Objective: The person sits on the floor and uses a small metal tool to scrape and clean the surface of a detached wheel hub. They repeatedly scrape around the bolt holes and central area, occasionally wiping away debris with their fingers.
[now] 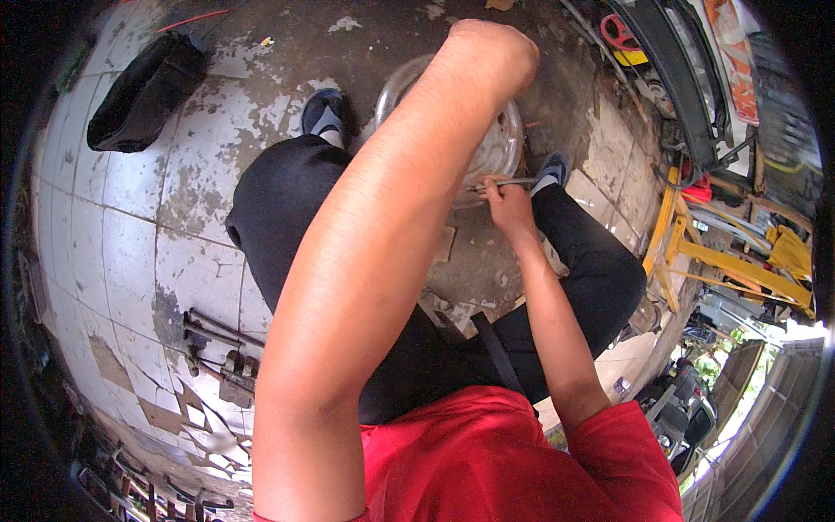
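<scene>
Between my feet a silvery round wheel rim [509,143] lies on the floor, partly hidden by my raised left forearm. My left hand [503,54] is bent over at the wrist above the far side of the rim. Its fingers are hidden, so what it holds, if anything, does not show. At the rim's near edge, my right hand [509,207] is closed round a thin grey metal rod [519,181]. The rod lies roughly sideways there, and its exact kind cannot be made out.
A black bag-like thing [143,96] lies on the worn tiles at the far left. Dark metal parts [235,374] lie near my left leg. On the right are a yellow metal frame [735,271], a long black part [674,83] and assorted clutter. A motorbike [687,404] stands near right.
</scene>
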The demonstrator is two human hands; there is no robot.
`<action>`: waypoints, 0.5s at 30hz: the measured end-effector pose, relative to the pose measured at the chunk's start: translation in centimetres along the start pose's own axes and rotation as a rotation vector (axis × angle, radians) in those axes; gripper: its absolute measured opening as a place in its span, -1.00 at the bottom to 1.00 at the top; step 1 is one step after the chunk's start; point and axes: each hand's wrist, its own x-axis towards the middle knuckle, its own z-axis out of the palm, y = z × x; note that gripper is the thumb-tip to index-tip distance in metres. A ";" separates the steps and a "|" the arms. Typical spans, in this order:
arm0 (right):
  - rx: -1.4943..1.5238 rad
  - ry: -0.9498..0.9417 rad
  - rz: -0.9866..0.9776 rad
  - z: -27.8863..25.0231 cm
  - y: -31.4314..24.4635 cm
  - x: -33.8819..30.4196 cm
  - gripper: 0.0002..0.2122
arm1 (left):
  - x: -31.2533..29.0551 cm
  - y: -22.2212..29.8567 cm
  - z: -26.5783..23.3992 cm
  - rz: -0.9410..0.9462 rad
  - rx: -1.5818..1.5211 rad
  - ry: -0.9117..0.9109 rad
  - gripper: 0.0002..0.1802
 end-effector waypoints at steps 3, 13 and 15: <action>-0.103 -0.002 0.042 -0.3 -0.7 0.1 -0.75 | -0.5 0.1 -0.5 -0.026 -0.021 -0.025 -0.67; -0.195 -0.014 0.045 -1.0 -1.1 0.6 -0.70 | 0.0 0.0 0.1 0.007 0.004 0.010 -0.68; -0.166 0.025 -0.007 -0.9 -0.5 0.5 -0.69 | 0.0 0.2 -0.3 0.012 -0.002 -0.012 -0.68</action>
